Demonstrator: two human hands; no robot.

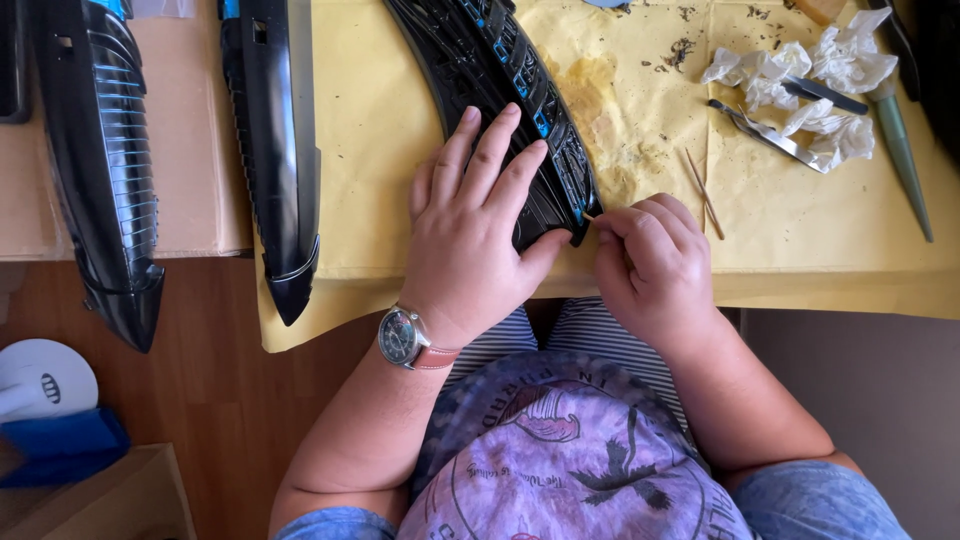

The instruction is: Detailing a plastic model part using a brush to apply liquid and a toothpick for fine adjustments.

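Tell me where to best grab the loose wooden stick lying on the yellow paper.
Pinch the wooden stick near its middle, coming straight down from above. It is thin, lies flat and slanted on the yellow paper, and nothing touches it. The right hand is closest; the left hand is pressing on the black model part.

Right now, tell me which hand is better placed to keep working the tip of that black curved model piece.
Probably the right hand: it pinches a thin stick right at the tip of the black curved piece. The left hand lies flat on that piece, pinning it to the yellow sheet.
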